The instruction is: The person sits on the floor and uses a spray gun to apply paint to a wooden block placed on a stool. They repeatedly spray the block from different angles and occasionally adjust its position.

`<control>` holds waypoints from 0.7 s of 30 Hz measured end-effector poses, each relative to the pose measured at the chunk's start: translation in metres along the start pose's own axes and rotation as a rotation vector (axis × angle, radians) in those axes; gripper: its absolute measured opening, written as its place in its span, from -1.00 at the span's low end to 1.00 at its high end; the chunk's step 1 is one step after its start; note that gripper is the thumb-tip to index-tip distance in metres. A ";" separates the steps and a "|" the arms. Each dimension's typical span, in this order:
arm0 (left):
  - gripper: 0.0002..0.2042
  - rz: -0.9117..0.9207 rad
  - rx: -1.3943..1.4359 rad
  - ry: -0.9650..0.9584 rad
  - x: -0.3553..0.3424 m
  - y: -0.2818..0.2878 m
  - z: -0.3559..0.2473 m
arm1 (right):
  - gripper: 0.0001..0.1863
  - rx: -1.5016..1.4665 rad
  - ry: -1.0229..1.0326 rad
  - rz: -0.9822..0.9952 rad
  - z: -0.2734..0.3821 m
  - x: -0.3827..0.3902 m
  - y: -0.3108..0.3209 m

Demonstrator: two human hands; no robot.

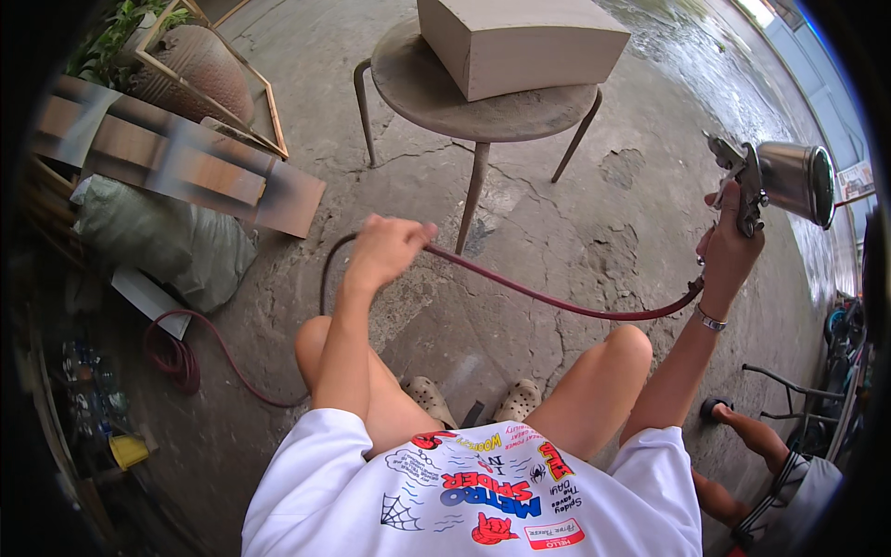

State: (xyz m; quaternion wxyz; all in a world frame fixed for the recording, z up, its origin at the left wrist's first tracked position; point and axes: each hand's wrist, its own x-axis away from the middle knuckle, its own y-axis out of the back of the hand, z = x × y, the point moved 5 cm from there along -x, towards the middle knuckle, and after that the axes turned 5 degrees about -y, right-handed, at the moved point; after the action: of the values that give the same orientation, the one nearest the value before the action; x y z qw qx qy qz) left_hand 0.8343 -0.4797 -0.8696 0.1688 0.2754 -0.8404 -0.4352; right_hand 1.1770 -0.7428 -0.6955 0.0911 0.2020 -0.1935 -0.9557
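Note:
My right hand (731, 243) is raised at the right, closed around the handle of a metal spray gun (748, 182). The gun's silvery cup (795, 184) sticks out to the right. From below that hand a dark red hose (557, 304) sags across to the left. My left hand (385, 249) is closed around the hose, above my left knee. Ahead of both hands, a pale box-like piece (529, 56) rests on a round stool (483, 119) with thin metal legs; its top end runs out of the picture.
Coiled hose (176, 360) lies on the concrete floor at the left. Beyond it are a stuffed greenish sack (167, 239), brown boards (218, 172), a wooden frame (269, 102) and a large ribbed pot (200, 74). Another person's legs (756, 441) show at lower right, near metal bars (798, 382).

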 end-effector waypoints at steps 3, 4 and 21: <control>-0.47 -0.537 -0.105 -0.139 0.017 0.043 0.009 | -0.55 0.049 -0.016 -0.058 -0.016 -0.002 0.000; -0.45 -0.681 -0.143 -0.168 0.024 0.054 0.009 | -0.56 -0.034 -0.003 -0.045 -0.021 0.001 -0.007; -0.54 -1.141 -0.183 -0.276 0.070 0.102 0.013 | -0.69 -0.331 -0.010 0.611 0.037 0.127 -0.120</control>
State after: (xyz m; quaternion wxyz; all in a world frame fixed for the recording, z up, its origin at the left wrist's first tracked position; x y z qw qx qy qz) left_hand 0.7395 -0.4659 -0.7897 -0.1798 0.6090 -0.5327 -0.5595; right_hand 1.0349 -0.6535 -0.7575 0.4037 0.1125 -0.0878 -0.9037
